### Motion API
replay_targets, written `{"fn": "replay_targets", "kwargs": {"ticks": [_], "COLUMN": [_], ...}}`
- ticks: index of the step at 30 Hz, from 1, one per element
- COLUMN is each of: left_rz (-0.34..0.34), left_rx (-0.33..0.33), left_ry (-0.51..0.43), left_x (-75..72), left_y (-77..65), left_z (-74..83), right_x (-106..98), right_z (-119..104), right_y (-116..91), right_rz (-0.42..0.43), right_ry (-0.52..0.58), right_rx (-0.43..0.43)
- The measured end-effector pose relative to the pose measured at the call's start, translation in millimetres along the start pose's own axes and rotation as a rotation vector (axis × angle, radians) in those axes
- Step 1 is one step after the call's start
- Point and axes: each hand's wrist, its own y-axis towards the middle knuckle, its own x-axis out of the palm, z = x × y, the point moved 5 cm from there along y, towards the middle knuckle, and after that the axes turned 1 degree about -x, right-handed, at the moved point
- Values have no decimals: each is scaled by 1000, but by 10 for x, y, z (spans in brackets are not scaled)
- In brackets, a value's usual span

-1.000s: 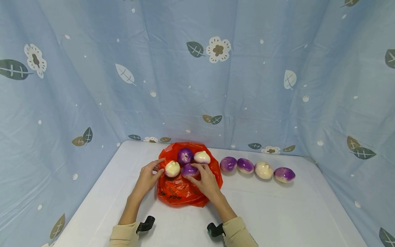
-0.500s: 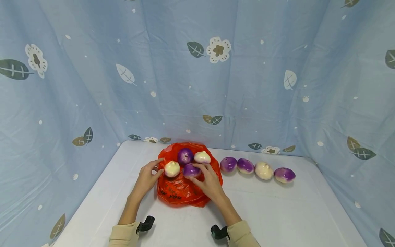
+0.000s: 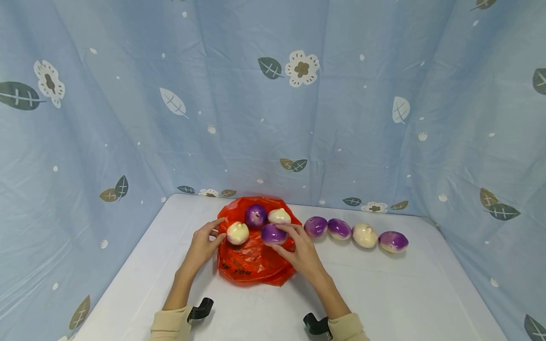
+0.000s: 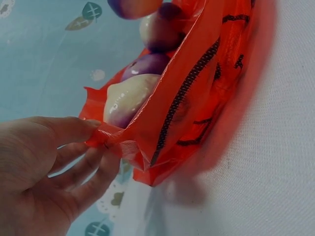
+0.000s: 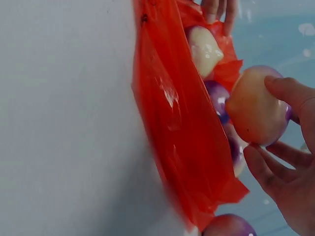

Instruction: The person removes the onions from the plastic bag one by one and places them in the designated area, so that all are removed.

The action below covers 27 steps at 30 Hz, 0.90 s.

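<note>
Head view first: the purple-and-cream turnip-like bulb (turnip or onion, I can't tell) has moved. My right hand has it pinched between thumb and fingertips, and over the last second I've brought it across to my right, away from the cream-topped bulb it was sitting next to. That one has rolled a little, so more purple shows around its base.

From the right wrist, the pinched bulb looks up at the mouth of the red plastic bag, cream side toward the camera. Can't tell whether it's brushing anything in there.

My left hand has hardly budged. The left wrist view shows thumb and fingers pinching the bag's edge, so I reckon the opening is steadied for me.

So where does that leave things? Three bulbs are visible in the bag: the cream-topped one, a dark purple bulb and a pale bulb at the back. A row of four bulbs sits on the white table to my right. Mine's between the two groups, and I'd call this one mid-transfer, not settled.
</note>
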Motion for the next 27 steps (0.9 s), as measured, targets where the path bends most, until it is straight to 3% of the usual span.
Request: {"fn": "replay_targets", "kwargs": {"ticks": [6,13,20,27], "left_rz": [9,3,-4,-2], "left_rx": [17,11,-3,-2], "left_ry": [-18,-21,-14,-6], "left_x": [-11,-3,6,13], "left_y": [0,0,1,2], "left_z": [7,-5,-9,-22], "right_x": [-108,-234,-377,-480], "right_z": [29,100,188,272], "right_y": [-57,-111,-160,-217], "right_rz": [4,73,100,91], "right_ry": [-16,-15,47,41], "right_rx": [-32,-92,-85,-54]}}
